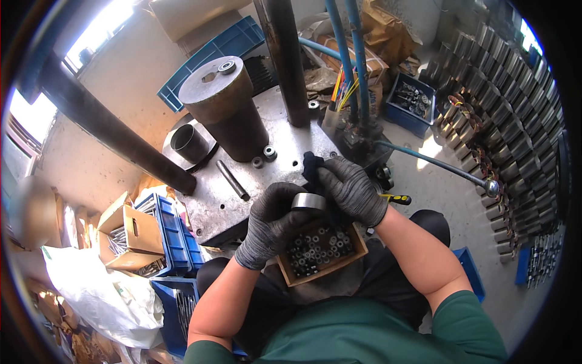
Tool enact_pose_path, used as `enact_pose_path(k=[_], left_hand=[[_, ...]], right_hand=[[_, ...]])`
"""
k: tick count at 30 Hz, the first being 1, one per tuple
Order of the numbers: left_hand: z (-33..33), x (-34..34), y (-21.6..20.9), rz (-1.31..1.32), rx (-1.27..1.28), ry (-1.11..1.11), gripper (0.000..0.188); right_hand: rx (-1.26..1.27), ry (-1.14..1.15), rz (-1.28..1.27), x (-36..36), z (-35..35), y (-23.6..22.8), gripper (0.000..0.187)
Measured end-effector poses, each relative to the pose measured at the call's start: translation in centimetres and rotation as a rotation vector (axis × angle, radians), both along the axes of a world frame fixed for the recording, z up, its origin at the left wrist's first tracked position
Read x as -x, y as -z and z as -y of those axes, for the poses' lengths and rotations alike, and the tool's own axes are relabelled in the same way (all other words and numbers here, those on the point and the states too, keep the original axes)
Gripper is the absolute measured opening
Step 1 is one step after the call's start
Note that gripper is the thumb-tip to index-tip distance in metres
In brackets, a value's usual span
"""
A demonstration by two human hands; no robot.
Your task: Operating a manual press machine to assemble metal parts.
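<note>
Both hands wear dark grey knit gloves and are close together above the near edge of a steel press table (273,118). My left hand (274,217) is closed around a short, shiny metal ring (309,201). Pinched in my right hand (351,187) is a black rag (312,168), bunched up beside the ring; its lower part merges with shadow. Below my hands, an open cardboard box (357,250) of small bearings rests between my legs. A short steel rod (232,179) lies on the table, with two small bearings (270,151) farther back.
A tall steel cylinder (233,121) stands on the table, topped by a bearing (227,67). Thick columns (284,60) rise from the table. A ball-ended lever (436,159) reaches right towards stacked metal tubes (491,103). Blue crates (160,233) stand at left.
</note>
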State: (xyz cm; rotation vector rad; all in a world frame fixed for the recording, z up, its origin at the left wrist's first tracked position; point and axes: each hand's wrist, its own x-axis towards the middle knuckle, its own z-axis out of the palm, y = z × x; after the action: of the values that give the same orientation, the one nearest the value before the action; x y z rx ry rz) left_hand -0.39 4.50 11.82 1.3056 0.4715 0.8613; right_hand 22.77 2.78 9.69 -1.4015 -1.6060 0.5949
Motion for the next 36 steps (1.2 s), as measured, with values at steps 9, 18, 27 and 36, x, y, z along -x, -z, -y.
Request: enact_pose_path(k=[9,18,27,36], left_hand=[[-1.2,-1.5,2.6,-0.114,-0.284,-0.239,0.047],[-1.5,-1.2,1.6,-0.138,0.280,-0.064,0.040],[-0.3,-1.8,3.6,-0.222,-0.133,-0.234,0.032],[-0.2,-3.0,5.0,-0.096,-0.255,-0.268,0.035]], right_hand=[[0.427,-0.232,-0.970,0.9,1.8,-2.0,0.040],[0.074,-0.168,-0.583,1.3,1.8,-0.9,0.031],[-0.002,-0.227,-1.092,1.7,1.2,-1.9,0.036],[0.067,-0.211,-0.301,2.5,1.5,-1.1,0.039]])
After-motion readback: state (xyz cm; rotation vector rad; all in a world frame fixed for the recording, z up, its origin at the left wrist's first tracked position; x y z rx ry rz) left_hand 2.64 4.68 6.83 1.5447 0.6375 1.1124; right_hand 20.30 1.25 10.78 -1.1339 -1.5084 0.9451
